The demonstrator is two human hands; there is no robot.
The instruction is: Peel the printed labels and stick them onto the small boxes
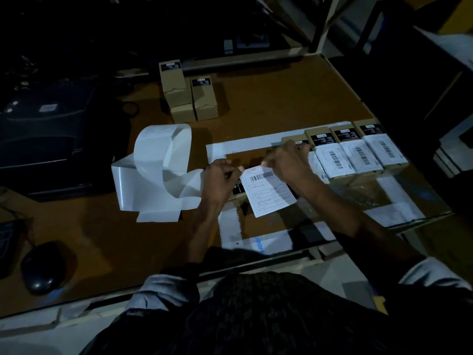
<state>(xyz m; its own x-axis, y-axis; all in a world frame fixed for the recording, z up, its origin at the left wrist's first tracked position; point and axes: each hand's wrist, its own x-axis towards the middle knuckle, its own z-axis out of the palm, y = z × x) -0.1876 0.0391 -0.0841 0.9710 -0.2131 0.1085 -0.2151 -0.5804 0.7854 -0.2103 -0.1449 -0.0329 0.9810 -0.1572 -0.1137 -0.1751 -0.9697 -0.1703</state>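
**Label half free, box waiting underneath**

We start with the brown worktable (268,103), which fills the middle of the frame. Left of centre lies the curling strip of backing paper (158,172), trailing loose and limp across the table. At right of centre a row of small boxes (355,149) stands side by side, touching, and those we can see clearly already carry white barcode labels; a few more boxes (190,93) are stacked at upper centre. At lower left sits a dark computer mouse (42,269).

At centre our left hand (221,179) has its fingers curled around the end of the backing strip, while our right hand (286,160) pinches the upper right edge of the printed label (268,190). The label hangs tilted over a dark-ended box that is mostly hidden beneath it.

We judge the label to be feather-light, floppy and sticky on its underside, prone to folding onto itself. We would hold it by the edges only, keep it taut between both hands, and lay one edge down first.
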